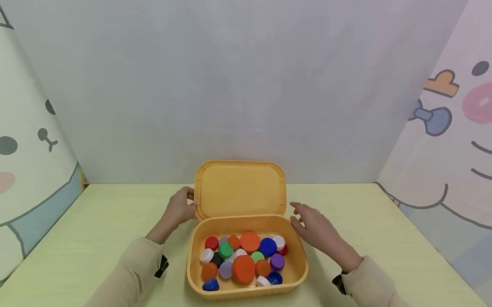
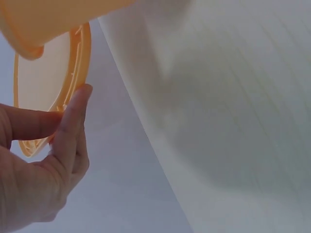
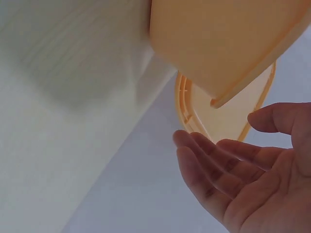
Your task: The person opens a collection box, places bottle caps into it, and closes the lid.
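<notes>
A yellow-orange plastic box point(image 1: 249, 292) sits on the table, holding several bottle caps in red, orange, blue, green, white, purple and black. Behind it the matching lid point(image 1: 240, 187) stands tilted up, its inner side toward me. My left hand point(image 1: 181, 206) pinches the lid's left edge between thumb and fingers, which the left wrist view shows closely on the ribbed rim point(image 2: 73, 73). Beside the box's right back corner is my right hand point(image 1: 316, 226), fingers loosely bent and holding nothing. In the right wrist view its fingers point(image 3: 209, 170) are spread apart from the thumb, near the lid.
The pale yellow-green table point(image 1: 120, 215) ends at a grey-white cloth backdrop point(image 1: 242, 79). Cloth panels with cartoon animals flank it, a pig point(image 1: 460, 170) on the right and a white figure point(image 1: 22, 193) on the left.
</notes>
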A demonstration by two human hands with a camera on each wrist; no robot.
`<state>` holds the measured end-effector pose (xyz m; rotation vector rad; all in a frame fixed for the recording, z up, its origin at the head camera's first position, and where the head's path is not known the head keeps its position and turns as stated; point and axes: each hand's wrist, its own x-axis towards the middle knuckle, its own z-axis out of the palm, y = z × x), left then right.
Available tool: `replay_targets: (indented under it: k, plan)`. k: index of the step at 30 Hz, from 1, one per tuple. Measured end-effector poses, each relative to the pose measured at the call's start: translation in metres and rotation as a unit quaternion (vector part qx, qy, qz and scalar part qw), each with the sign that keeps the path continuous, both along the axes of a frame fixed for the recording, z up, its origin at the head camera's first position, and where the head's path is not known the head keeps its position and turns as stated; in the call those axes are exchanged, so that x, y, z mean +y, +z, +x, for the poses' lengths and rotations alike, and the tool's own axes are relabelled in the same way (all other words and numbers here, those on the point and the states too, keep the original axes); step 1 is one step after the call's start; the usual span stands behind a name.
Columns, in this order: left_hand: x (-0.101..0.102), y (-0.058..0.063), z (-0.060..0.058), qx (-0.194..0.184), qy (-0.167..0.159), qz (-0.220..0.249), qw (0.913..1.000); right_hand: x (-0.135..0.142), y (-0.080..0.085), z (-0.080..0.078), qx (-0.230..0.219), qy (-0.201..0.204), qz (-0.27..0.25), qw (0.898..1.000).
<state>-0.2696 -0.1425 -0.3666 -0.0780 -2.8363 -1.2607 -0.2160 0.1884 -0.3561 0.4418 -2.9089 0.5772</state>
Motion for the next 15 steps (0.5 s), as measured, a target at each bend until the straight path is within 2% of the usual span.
replay_targets:
  k: [8, 15]
  plan:
    - [0.001, 0.004, 0.003, 0.017, -0.003, 0.016, 0.9997, 0.006, 0.0, -0.03, 0.015, 0.012, -0.06, 0.998]
    - [0.002, 0.006, 0.007, 0.023, -0.008, 0.069, 0.9974, 0.006, 0.0, -0.051, -0.017, 0.029, -0.135, 0.99]
